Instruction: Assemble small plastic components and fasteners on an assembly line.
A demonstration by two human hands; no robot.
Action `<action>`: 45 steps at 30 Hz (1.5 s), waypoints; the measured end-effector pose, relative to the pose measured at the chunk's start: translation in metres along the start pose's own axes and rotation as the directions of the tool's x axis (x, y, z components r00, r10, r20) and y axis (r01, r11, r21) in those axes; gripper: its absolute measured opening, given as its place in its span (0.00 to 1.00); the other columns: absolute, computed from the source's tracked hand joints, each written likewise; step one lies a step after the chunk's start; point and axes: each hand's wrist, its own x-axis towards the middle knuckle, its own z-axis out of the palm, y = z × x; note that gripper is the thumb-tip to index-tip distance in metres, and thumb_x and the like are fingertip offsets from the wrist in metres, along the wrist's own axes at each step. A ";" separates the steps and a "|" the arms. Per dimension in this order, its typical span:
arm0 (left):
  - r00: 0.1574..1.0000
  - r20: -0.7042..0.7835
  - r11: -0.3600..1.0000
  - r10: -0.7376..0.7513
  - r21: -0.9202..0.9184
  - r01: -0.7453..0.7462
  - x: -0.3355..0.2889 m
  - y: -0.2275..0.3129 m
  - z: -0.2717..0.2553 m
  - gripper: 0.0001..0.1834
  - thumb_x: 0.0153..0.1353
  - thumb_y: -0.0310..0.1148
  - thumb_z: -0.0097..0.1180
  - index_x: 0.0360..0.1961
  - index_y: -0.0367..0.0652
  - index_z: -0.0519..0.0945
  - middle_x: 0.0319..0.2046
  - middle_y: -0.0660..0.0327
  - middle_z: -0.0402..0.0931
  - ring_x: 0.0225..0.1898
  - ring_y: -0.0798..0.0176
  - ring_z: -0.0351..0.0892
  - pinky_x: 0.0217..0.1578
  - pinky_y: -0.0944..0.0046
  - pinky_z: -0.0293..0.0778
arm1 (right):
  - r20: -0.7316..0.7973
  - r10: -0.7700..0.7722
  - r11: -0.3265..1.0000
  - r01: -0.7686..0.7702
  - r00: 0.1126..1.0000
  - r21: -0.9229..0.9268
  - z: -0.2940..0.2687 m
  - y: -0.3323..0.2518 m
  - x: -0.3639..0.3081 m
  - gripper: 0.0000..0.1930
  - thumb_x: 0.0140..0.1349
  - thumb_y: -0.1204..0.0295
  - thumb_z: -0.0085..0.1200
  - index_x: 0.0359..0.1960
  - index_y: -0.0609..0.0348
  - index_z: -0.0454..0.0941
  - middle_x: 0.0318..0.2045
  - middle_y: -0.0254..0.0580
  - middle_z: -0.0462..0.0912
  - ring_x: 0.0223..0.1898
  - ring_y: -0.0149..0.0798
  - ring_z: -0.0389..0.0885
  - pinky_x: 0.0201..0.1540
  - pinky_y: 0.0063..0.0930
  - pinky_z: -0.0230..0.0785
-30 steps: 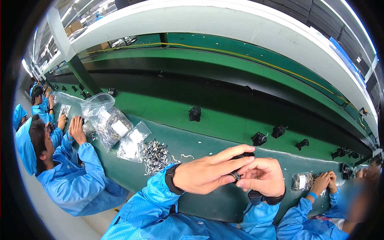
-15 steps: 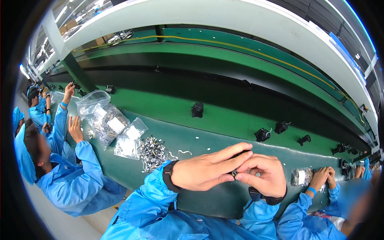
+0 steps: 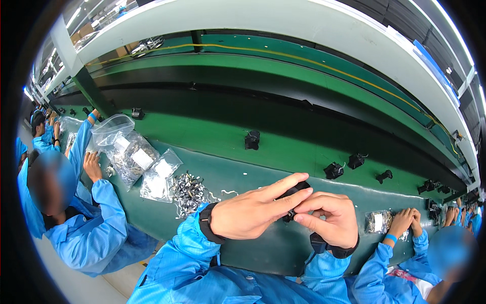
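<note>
Between my two hands is a small black part [image 3: 293,190], mostly covered by fingers, so its exact kind cannot be made out. My left hand [image 3: 255,210] grips it from the left, with the index and middle fingers stretched along it. From the right, my right hand [image 3: 328,215] pinches its lower end between thumb and curled fingers. Both hands are above the green bench top [image 3: 253,253]. Left of my left wrist lies a loose pile of small black, white and silver pieces [image 3: 188,192].
Clear plastic bags of small parts [image 3: 134,157] lie beyond the pile. Black parts [image 3: 251,140] are spaced along the green strip [image 3: 293,152] ahead. Co-workers in blue sit at my left [image 3: 96,228] and right [image 3: 395,268]. A pale beam [image 3: 253,19] spans above.
More of the black part now shows between my fingers, and my hands have shifted slightly left in view. The left co-worker's raised hand has reached farther toward the strip.
</note>
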 end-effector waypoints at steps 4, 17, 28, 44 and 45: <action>0.999 -0.035 1.000 0.019 -0.003 -0.019 -0.001 -0.002 0.002 0.40 0.64 0.16 0.59 0.77 0.39 0.61 0.77 0.39 0.51 0.71 0.36 0.66 0.59 0.55 0.78 | -0.033 -0.006 1.000 0.007 0.999 0.024 0.004 0.003 0.002 0.08 0.59 0.84 0.66 0.41 0.65 0.87 0.38 0.44 0.90 0.33 0.30 0.89 0.28 0.19 0.78; 0.978 -0.165 0.989 -0.127 -0.102 0.111 -0.001 0.002 -0.003 0.30 0.54 0.29 0.71 0.60 0.43 0.77 0.64 0.50 0.77 0.27 0.63 0.84 0.26 0.68 0.79 | -0.024 0.129 0.985 -0.125 0.991 0.115 0.002 0.001 0.000 0.06 0.58 0.84 0.69 0.37 0.66 0.87 0.37 0.45 0.90 0.30 0.27 0.87 0.27 0.17 0.78; 0.958 -0.260 0.981 -0.123 -0.179 0.077 0.000 0.001 -0.002 0.20 0.53 0.26 0.68 0.49 0.37 0.81 0.57 0.53 0.80 0.33 0.67 0.84 0.28 0.70 0.78 | -0.012 0.159 0.946 -0.149 0.987 0.289 0.004 0.001 0.002 0.06 0.57 0.85 0.70 0.35 0.66 0.88 0.36 0.47 0.90 0.32 0.28 0.87 0.32 0.18 0.77; 0.984 -0.140 0.989 -0.107 -0.118 0.090 -0.002 0.011 -0.004 0.15 0.66 0.34 0.64 0.51 0.42 0.79 0.58 0.50 0.76 0.32 0.53 0.86 0.32 0.61 0.84 | -0.002 0.064 0.900 -0.057 0.998 0.431 0.005 0.010 0.003 0.06 0.56 0.85 0.71 0.34 0.68 0.87 0.34 0.46 0.88 0.37 0.35 0.89 0.39 0.24 0.82; 0.986 -0.127 0.989 -0.104 -0.122 0.088 -0.002 0.011 -0.006 0.15 0.65 0.31 0.64 0.51 0.40 0.80 0.60 0.47 0.76 0.36 0.53 0.87 0.34 0.62 0.84 | 0.000 0.076 0.897 -0.068 0.997 0.436 0.006 0.012 0.002 0.06 0.56 0.85 0.71 0.34 0.68 0.87 0.34 0.46 0.88 0.36 0.34 0.89 0.39 0.24 0.81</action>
